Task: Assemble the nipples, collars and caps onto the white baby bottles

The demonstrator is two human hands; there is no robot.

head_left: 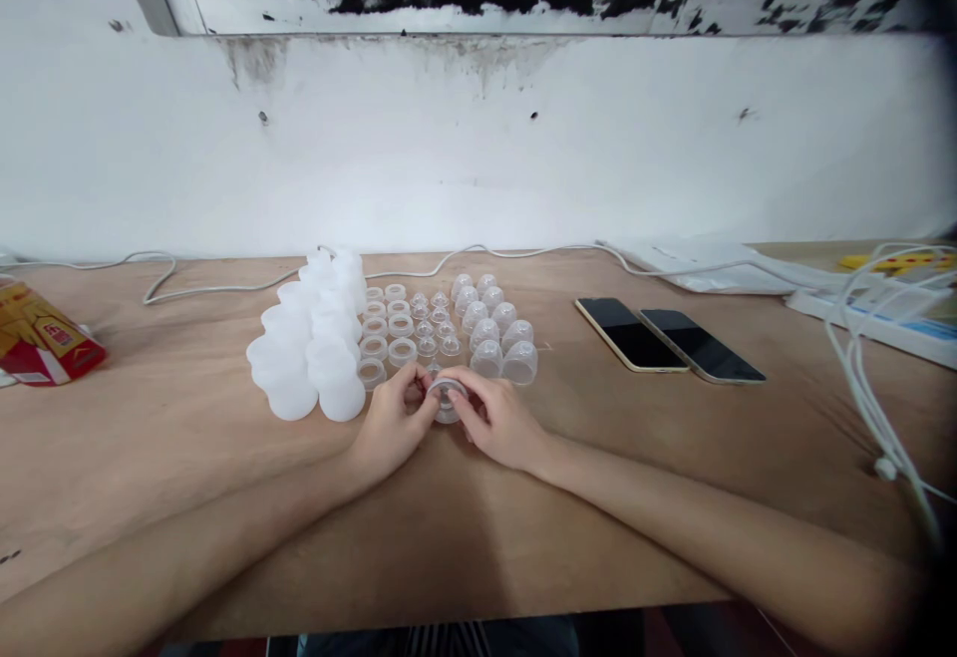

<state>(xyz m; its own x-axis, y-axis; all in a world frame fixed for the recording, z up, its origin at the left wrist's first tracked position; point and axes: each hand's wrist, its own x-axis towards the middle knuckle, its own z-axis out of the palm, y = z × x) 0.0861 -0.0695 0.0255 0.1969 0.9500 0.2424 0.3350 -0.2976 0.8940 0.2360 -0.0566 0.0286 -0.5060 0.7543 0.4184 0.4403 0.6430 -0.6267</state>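
My left hand (394, 415) and my right hand (499, 413) meet at the middle of the table. Between their fingertips is a clear bottle collar ring (448, 401), gripped from both sides, with the thumbs at its upper rim. Whether a teat sits inside it I cannot make out. Just beyond my hands stand rows of clear silicone teats (450, 345). Left of them are rows of translucent collar rings (402, 351), and further left a cluster of frosted white bottles (336, 378). To the right, clear domed caps (518, 363) stand in two columns.
Two phones (632, 335) lie side by side on the right of the wooden table (598, 527). A red and yellow box (49, 336) is at the far left. White cables (859, 368) and a power strip (882, 323) are at the right. A wall stands behind.
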